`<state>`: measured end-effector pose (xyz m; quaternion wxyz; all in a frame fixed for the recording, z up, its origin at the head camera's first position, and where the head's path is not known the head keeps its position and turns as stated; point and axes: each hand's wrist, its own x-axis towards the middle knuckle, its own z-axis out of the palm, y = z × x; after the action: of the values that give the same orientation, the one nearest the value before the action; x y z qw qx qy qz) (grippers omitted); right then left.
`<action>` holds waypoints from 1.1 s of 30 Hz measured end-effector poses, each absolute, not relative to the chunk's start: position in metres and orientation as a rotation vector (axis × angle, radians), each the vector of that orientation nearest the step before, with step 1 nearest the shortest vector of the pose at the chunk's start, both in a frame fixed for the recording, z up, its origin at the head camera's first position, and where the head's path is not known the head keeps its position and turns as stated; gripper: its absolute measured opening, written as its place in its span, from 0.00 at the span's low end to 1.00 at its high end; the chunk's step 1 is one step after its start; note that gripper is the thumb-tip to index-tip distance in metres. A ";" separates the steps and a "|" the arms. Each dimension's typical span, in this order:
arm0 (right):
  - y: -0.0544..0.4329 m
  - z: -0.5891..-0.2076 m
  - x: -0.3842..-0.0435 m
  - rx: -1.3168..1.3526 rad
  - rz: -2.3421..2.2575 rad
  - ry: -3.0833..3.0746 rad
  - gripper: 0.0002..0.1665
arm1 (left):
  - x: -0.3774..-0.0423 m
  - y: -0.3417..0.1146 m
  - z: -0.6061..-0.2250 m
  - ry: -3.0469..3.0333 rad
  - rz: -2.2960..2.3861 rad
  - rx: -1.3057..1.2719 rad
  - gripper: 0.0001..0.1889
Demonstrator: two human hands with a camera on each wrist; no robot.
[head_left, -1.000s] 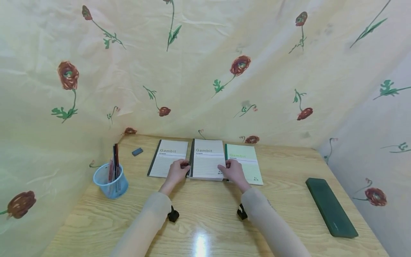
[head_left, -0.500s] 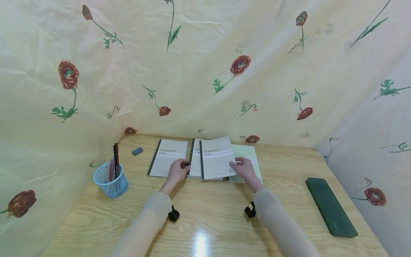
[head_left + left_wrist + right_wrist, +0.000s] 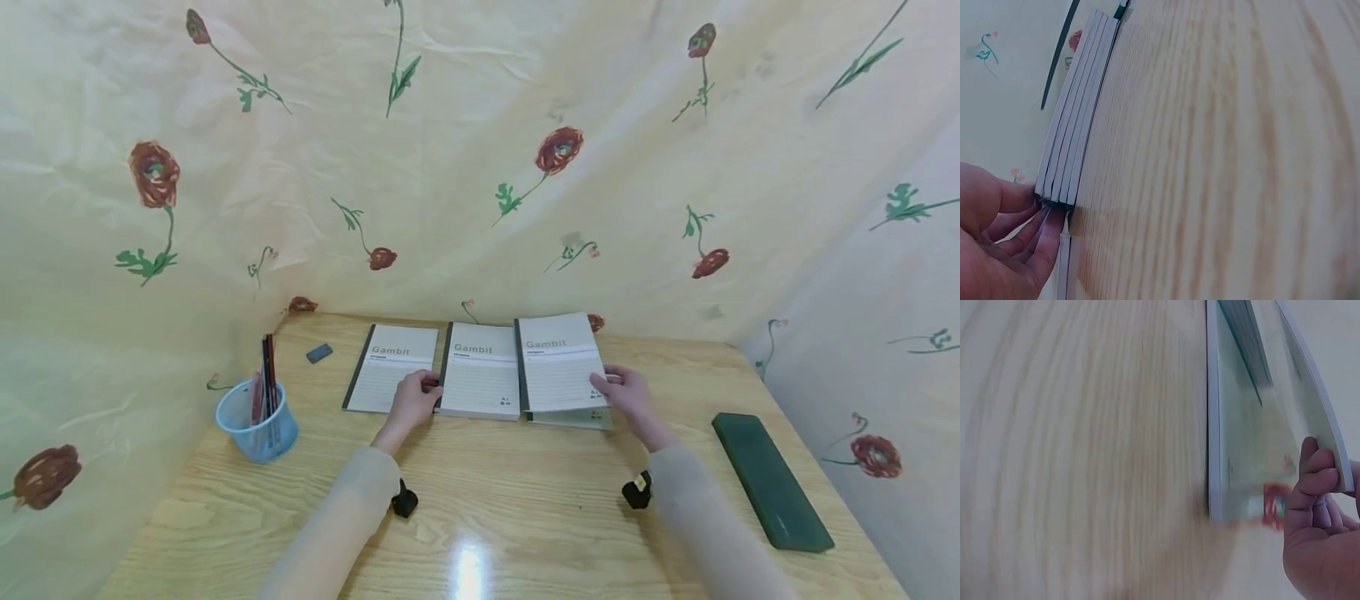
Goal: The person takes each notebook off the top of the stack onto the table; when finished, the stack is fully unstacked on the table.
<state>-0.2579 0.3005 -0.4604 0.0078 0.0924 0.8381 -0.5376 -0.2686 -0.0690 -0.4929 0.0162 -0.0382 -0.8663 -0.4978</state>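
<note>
My right hand point(image 3: 632, 393) grips a white-covered "Gambit" notebook point(image 3: 562, 362) by its right edge, near the lower corner. In the right wrist view, that notebook point(image 3: 1313, 381) hangs tilted above a green-covered notebook point(image 3: 1214, 425); most of the green cover point(image 3: 577, 419) is hidden in the head view. My left hand point(image 3: 414, 402) holds the dark spine edge of the middle stack of notebooks point(image 3: 480, 375). In the left wrist view, its thumb and fingers meet the end of the several stacked notebooks point(image 3: 1075, 112). Another white notebook point(image 3: 390, 367) lies to the left.
A blue mesh cup point(image 3: 258, 429) with pencils stands at the left of the wooden table point(image 3: 510, 508). Behind it lies a small blue eraser-like block point(image 3: 319, 353). A long dark green case point(image 3: 772, 482) rests on the right side. Floral cloth point(image 3: 450, 167) hangs behind the table.
My right hand has lifted the top notebook off the middle stack and carried it right, over the green notebook. The left hand has stayed at the stack's spine.
</note>
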 end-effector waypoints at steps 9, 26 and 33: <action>0.357 -0.448 -0.249 0.309 -1.596 2.658 0.38 | -0.271 -0.071 -0.496 -2.690 -1.557 -0.113 0.13; 0.429 -0.441 -0.230 0.423 -1.331 2.753 0.41 | -0.267 -0.069 -0.491 -2.679 -1.569 -0.121 0.13; 0.437 -0.442 -0.228 0.417 -1.291 2.791 0.38 | -0.266 -0.069 -0.491 -2.671 -1.581 -0.106 0.13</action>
<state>-0.2282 0.4369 -0.4416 0.0192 0.1345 0.8992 -0.4160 -0.2662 -0.0692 -0.4910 0.0179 -0.0341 -0.8598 -0.5091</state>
